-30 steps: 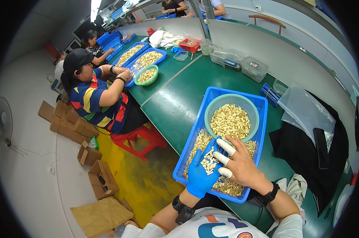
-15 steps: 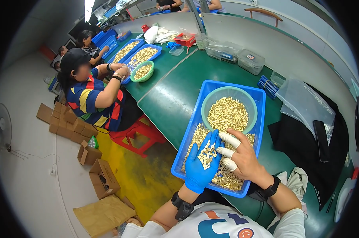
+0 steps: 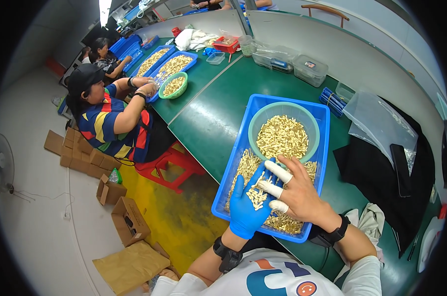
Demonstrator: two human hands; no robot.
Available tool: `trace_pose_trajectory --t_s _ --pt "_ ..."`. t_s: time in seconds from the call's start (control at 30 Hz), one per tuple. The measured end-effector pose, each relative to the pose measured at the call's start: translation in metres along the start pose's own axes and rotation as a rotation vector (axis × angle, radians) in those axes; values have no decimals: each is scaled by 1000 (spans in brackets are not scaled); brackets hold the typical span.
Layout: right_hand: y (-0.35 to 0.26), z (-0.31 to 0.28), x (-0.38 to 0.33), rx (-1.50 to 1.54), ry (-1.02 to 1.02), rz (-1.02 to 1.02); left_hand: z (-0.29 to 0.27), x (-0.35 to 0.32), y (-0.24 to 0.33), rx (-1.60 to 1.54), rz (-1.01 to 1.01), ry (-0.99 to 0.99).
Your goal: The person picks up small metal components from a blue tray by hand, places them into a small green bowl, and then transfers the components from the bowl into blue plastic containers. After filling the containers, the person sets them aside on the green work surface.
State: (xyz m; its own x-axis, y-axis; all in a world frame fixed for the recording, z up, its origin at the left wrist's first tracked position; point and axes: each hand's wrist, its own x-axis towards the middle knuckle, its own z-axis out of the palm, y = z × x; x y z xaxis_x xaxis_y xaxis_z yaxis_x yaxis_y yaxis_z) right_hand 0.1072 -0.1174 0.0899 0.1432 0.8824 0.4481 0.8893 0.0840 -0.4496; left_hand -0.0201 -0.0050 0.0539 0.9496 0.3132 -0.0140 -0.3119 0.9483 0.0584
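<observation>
A blue tray [image 3: 233,163] lies on the green table, filled with small pale yellow parts. A green bowl [image 3: 256,122] heaped with the same parts stands in the tray's far half. My left hand [image 3: 248,209], in a blue glove, is held palm up over the tray's near end with a small pile of the parts [image 3: 257,196] on it. My right hand [image 3: 295,190], bare with white finger cots on three fingers, reaches across and touches the parts on the left palm.
The green table [image 3: 208,118] runs away to the upper left. A seated person [image 3: 112,116] in a striped shirt works at other blue trays [image 3: 164,61] and a green bowl [image 3: 173,85]. Clear boxes [image 3: 310,69], a plastic bag [image 3: 376,121], dark cloth [image 3: 376,167], a red stool [image 3: 176,165] and cardboard boxes [image 3: 130,219] surround.
Both hands stay over the tray's near end. My right fingers have shifted slightly over the parts on the left palm. The view has tilted a little.
</observation>
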Motion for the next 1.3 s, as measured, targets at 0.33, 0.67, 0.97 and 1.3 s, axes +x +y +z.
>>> trace_pose_trajectory --t_s 0.33,0.67,0.97,1.3 --pt "1 2 4 -69 -101 -18 -7 2 2 -157 -147 34" --pt "9 1 -3 -4 -60 -82 -8 4 5 -72 4 134" --pt "6 3 -1 29 -116 -142 8 3 1 77 15 119" --pt "4 3 1 -30 -126 -99 -3 3 3 35 -18 -13"
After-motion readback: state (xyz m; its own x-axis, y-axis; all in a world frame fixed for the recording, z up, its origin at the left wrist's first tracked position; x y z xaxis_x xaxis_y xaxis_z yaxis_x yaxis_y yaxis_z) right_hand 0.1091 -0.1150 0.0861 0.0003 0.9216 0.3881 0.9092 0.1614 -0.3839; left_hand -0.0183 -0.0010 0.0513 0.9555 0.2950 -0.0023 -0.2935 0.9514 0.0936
